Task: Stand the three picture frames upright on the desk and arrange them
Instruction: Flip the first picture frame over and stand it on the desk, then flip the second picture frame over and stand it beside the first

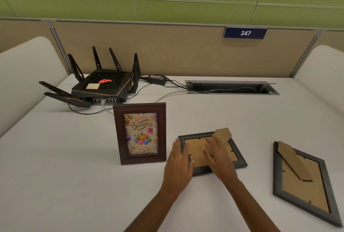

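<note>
A dark red-brown frame (140,133) with a "Happy Birthday" picture stands upright on the white desk (74,157), left of centre. A black frame (236,149) lies face down in the middle, its cardboard stand flap raised at the far end. My left hand (179,166) grips this frame's left edge. My right hand (218,155) rests flat on its cardboard back, fingers spread, just below the flap. A second black frame (305,181) lies face down at the right, its stand folded flat, untouched.
A black router (104,84) with several antennas sits at the back left, with cables running to a power brick (156,79) and an open cable slot (232,87). White curved dividers (24,75) flank the desk. A partition with sign "247" (245,33) stands behind.
</note>
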{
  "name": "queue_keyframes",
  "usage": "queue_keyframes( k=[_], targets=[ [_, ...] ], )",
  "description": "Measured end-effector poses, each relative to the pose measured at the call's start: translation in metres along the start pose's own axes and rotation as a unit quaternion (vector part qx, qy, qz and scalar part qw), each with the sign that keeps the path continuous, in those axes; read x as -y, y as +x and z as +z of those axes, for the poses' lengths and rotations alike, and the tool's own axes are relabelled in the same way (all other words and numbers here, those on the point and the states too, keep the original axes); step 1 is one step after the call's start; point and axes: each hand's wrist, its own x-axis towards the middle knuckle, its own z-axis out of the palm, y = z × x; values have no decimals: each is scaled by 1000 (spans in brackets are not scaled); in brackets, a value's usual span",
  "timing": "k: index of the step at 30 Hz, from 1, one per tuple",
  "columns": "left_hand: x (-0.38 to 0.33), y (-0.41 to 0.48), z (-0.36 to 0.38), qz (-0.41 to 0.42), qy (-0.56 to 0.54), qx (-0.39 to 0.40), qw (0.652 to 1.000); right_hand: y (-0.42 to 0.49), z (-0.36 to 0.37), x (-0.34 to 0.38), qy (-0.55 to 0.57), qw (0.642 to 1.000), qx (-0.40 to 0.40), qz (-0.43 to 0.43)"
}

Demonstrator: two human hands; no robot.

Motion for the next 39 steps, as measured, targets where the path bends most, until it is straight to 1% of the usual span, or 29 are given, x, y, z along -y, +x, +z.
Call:
queue_keyframes(
  k=[1, 3, 5, 7, 10, 12, 14, 16, 19, 23, 28, 30, 32, 34, 36, 39],
  targets=[
    [-3, 2, 4, -35, -10, 14, 999, -1, -2, -4, -24, 1000, 1, 1],
    [-6, 6, 13, -107, -34, 79, 991, -1, -6, -12, -81, 997, 12, 14],
    [-7, 9, 19, -147, -28, 114, 982, -1, -9, -23, -146, 988, 28, 32],
    [-10, 13, 21, -153, -2, 116, 981, -2, -11, -33, -188, 981, 30, 47],
    [-14, 18, 22, -153, 24, 92, 984, -6, -15, -42, -187, 979, 16, 80],
    [-19, 22, 21, -169, -13, 79, 982, -8, -19, -47, -171, 981, 15, 92],
    [-25, 24, 18, -197, -87, 69, 974, -8, -21, -49, -158, 983, 14, 96],
    [-29, 28, 15, -248, -177, 62, 950, -8, -22, -50, -150, 984, 22, 98],
    [-30, 37, 10, -329, -278, 53, 901, -8, -24, -50, -140, 985, 39, 90],
    [-31, 47, 4, -391, -355, 6, 849, -8, -28, -54, -142, 985, 63, 78],
    [-32, 56, 6, -458, -413, -6, 787, -8, -33, -57, -102, 990, 78, 63],
    [-31, 55, 3, -459, -456, -14, 762, -7, -35, -59, -72, 992, 82, 59],
    [-35, 54, -1, -448, -493, -6, 746, -8, -38, -60, -35, 994, 84, 56],
    [-40, 55, -3, -432, -495, 8, 754, -11, -42, -63, -13, 995, 87, 42],
    [-46, 56, -5, -419, -500, 9, 758, -17, -47, -67, -5, 995, 96, 2],
    [-54, 58, -11, -415, -521, 11, 745, -24, -55, -73, -31, 991, 117, -57]
  ],
)
